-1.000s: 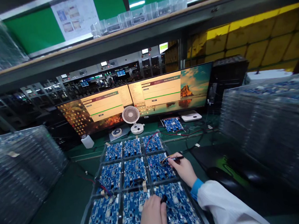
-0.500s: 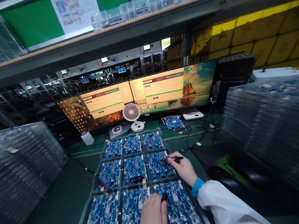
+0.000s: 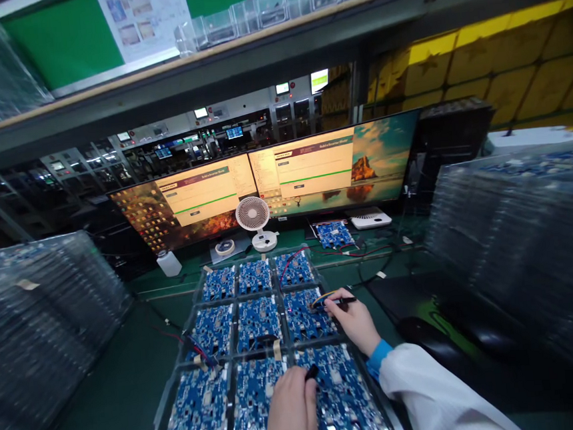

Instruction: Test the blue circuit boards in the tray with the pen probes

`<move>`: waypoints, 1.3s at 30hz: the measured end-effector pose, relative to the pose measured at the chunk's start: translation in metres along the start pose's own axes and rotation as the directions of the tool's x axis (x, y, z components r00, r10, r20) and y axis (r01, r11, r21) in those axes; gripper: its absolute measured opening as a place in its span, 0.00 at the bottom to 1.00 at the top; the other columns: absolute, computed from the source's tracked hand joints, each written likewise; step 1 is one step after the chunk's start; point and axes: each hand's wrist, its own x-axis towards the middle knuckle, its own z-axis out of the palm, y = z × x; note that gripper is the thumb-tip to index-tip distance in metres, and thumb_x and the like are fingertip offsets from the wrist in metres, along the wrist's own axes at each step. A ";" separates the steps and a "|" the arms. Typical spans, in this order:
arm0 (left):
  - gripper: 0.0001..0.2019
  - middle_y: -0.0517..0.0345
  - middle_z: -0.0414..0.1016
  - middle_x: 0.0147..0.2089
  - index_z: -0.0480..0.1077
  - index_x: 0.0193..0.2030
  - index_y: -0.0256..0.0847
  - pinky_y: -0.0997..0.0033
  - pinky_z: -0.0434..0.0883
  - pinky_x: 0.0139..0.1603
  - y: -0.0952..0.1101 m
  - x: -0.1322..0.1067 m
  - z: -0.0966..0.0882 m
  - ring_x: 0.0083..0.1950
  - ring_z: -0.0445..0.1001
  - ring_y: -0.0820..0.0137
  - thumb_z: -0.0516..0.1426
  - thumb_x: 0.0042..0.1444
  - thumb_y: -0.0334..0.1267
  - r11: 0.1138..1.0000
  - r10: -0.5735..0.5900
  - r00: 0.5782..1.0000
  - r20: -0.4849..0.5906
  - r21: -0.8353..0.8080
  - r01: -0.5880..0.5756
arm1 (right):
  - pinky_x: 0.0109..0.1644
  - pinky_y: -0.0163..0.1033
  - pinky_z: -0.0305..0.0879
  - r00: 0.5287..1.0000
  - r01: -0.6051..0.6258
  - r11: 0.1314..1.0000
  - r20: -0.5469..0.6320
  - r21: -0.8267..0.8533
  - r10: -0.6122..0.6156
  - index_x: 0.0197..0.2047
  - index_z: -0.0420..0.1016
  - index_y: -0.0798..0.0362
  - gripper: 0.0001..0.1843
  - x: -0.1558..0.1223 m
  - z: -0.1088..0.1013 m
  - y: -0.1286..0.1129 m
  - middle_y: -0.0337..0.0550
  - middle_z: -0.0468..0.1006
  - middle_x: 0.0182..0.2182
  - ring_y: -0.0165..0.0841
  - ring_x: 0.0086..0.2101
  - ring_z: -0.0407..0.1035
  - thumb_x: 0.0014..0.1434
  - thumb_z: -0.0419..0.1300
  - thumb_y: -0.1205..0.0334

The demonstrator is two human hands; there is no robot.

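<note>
A clear tray (image 3: 195,316) of blue circuit boards (image 3: 256,321) lies in front of me on the green bench. My right hand (image 3: 354,319) rests at the tray's right edge, fingers pinched on a thin black probe (image 3: 341,300) with yellow and red wires, its tip on the middle-right board. My left hand (image 3: 290,412) is closed over the bottom row, holding a small black plug (image 3: 311,373) against a board there.
Two monitors (image 3: 263,180) stand behind the tray, with a small white desk fan (image 3: 254,219), a white bottle (image 3: 169,262) and a single board (image 3: 333,234) before them. Tall stacks of clear trays rise at left (image 3: 29,318) and right (image 3: 519,235). A black mouse (image 3: 422,333) sits right.
Both hands stay almost where they were; the view has tipped slightly, so the scene has shifted a little in the frame.
</note>
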 end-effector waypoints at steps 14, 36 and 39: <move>0.20 0.45 0.74 0.53 0.70 0.50 0.40 0.50 0.64 0.61 0.008 0.019 -0.034 0.56 0.70 0.59 0.46 0.62 0.48 0.990 0.027 0.973 -0.231 -0.129 -0.058 | 0.30 0.37 0.68 0.991 -0.038 0.949 0.135 0.314 -0.004 0.30 0.66 0.51 0.20 -0.057 -0.024 -0.128 0.37 0.71 0.25 0.32 0.25 0.70 0.54 0.63 0.42; 0.19 0.54 0.72 0.41 0.71 0.40 0.40 0.68 0.65 0.53 0.058 0.061 -0.058 0.45 0.69 0.68 0.41 0.65 0.45 0.942 0.334 0.936 0.114 -0.031 -0.333 | 0.30 0.35 0.66 0.969 0.206 0.942 0.081 0.265 -0.234 0.33 0.72 0.50 0.11 -0.074 -0.068 -0.106 0.38 0.71 0.25 0.30 0.25 0.67 0.60 0.60 0.52; 0.16 0.47 0.70 0.51 0.71 0.48 0.38 0.69 0.62 0.60 0.037 0.118 -0.063 0.53 0.70 0.68 0.44 0.63 0.35 0.947 0.093 0.995 -0.037 0.313 -0.076 | 0.34 0.36 0.67 0.969 0.198 0.959 -0.188 0.204 -0.161 0.39 0.71 0.49 0.11 -0.073 -0.084 -0.074 0.38 0.73 0.30 0.30 0.29 0.69 0.62 0.58 0.51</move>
